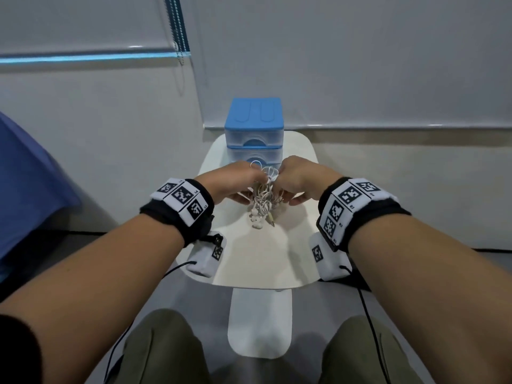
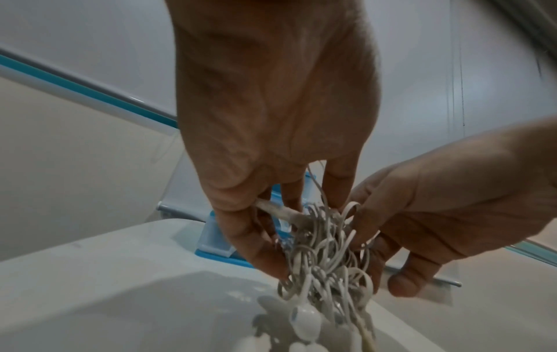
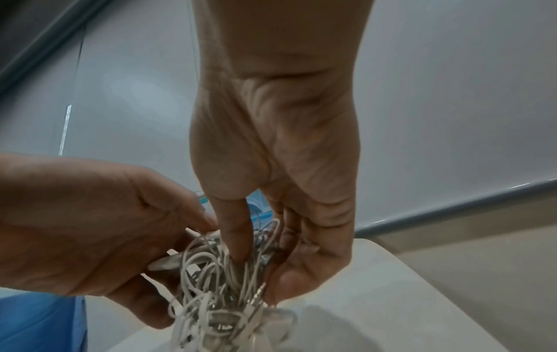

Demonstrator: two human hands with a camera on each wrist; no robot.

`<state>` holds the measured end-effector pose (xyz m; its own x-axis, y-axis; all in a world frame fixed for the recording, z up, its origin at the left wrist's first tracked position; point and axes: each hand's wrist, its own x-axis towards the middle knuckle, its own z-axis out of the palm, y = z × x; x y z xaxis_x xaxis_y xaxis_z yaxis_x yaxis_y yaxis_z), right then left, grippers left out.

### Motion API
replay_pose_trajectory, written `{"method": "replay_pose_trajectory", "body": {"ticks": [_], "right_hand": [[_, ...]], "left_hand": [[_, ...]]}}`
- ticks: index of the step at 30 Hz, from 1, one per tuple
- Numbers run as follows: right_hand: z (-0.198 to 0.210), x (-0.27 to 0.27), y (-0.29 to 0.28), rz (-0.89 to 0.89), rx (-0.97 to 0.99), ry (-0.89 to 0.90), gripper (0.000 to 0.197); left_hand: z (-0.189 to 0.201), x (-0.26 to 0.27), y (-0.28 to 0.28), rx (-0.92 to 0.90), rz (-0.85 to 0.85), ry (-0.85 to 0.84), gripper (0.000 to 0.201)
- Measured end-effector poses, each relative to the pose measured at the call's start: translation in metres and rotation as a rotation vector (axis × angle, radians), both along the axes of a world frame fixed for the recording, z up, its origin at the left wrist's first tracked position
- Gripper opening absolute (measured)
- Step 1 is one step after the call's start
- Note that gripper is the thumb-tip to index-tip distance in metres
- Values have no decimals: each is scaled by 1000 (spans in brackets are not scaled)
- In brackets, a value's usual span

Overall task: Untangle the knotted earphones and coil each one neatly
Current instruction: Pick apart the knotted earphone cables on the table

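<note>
A knotted bundle of white earphones (image 1: pixel 264 199) hangs between both hands a little above the white table (image 1: pixel 249 261). My left hand (image 1: pixel 235 180) pinches the bundle from the left, its fingers curled into the cords (image 2: pixel 325 250). From the right, my right hand (image 1: pixel 296 178) grips the same tangle (image 3: pixel 220 285), its fingers pushed in among the loops. Several earbuds (image 2: pixel 304 321) and a plug dangle below the knot, close to the tabletop. The core of the knot is hidden by the fingers.
A small blue and clear drawer unit (image 1: pixel 253 128) stands at the far end of the table, just behind the hands. A blue cloth (image 1: pixel 30 187) lies at the left. Black cables (image 1: pixel 371 322) trail from the wrist bands past my knees.
</note>
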<state>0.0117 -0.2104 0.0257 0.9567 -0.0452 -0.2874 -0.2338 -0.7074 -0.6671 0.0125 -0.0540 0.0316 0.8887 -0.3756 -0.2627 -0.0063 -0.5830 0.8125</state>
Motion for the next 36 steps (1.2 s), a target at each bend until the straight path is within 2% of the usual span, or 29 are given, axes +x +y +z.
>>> {"method": "replay_pose_trajectory", "body": {"ticks": [3,5,13,18,25,29,32,36], "right_hand": [[5,-8,1,-33,118,-105,8],[8,-12,0,-62,195,-191,13],[35,-27,1,-54,506,-469,18],[50,-44,3,-27,679,-542,11],[55,-54,2,-24,896,-540,9],[49,-59,-7,-79,860,-545,9],[45,-63,-9,-18,776,-564,3],[40,-61,-6,65,655,-599,10]], "left_hand": [[8,-6,2,-49,6,-48,16],[12,-9,6,-108,12,-64,14],[36,-25,24,-438,67,-102,14],[43,-31,30,-530,132,-145,14],[43,-45,31,-635,171,-164,8],[34,-49,36,-724,209,-170,5],[31,-51,39,-774,203,-170,15],[28,-50,39,-852,188,-125,24]]}}
